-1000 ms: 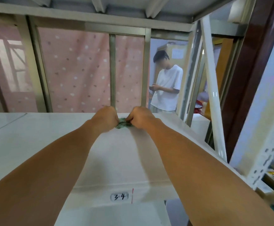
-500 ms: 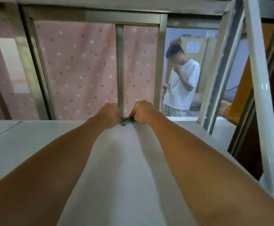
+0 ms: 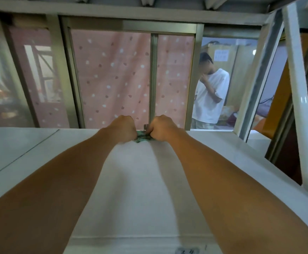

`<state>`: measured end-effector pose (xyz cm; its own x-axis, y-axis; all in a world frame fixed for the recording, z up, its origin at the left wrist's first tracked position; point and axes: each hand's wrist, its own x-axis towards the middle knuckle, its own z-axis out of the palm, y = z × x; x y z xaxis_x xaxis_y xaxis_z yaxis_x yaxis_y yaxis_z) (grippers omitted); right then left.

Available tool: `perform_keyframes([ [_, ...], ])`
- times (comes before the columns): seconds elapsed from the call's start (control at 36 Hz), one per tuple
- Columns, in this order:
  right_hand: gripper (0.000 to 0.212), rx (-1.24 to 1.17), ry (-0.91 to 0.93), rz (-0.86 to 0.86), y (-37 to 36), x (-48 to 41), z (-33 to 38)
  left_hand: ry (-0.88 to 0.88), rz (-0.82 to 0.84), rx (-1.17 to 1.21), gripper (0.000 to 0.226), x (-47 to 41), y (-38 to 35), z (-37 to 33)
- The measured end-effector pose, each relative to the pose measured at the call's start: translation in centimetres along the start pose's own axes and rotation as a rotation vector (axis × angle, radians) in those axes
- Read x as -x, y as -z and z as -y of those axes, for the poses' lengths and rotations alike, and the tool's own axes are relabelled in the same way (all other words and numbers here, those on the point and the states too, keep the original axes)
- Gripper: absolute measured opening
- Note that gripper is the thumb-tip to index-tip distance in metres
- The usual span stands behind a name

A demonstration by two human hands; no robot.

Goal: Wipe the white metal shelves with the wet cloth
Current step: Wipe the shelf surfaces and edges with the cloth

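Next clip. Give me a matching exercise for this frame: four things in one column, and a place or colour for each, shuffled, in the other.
Things:
1 cloth
2 curtain
3 label
4 bystander

Descriptions:
A on the near edge of the shelf
B pink with dots, behind the glass
C in a white T-shirt, beyond the window on the right
D green, gripped between the left hand and the right hand

Pairs: 1-D, 2-B, 3-A, 4-C
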<state>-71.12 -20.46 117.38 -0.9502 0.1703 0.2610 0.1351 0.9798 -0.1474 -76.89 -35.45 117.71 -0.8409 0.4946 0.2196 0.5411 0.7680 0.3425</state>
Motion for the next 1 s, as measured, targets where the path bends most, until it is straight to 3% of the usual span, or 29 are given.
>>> perform_keyframes([
  [0.42,0.027,0.03,-0.083,-0.013,1.5,12.4,8.9,-0.103,-0.003,-0.023,0.027,13.9,3.7,2.7],
  [0.86,0.03,0.023,-0.139,0.039,2.7,21.7,18.7,-0.101,-0.005,-0.098,0.008,27.4,8.7,5.8],
  [1.0,0.03,0.001,-0.125,0.049,2.7,22.6,20.3,-0.088,-0.001,-0.098,0.026,29.2,9.5,7.0],
])
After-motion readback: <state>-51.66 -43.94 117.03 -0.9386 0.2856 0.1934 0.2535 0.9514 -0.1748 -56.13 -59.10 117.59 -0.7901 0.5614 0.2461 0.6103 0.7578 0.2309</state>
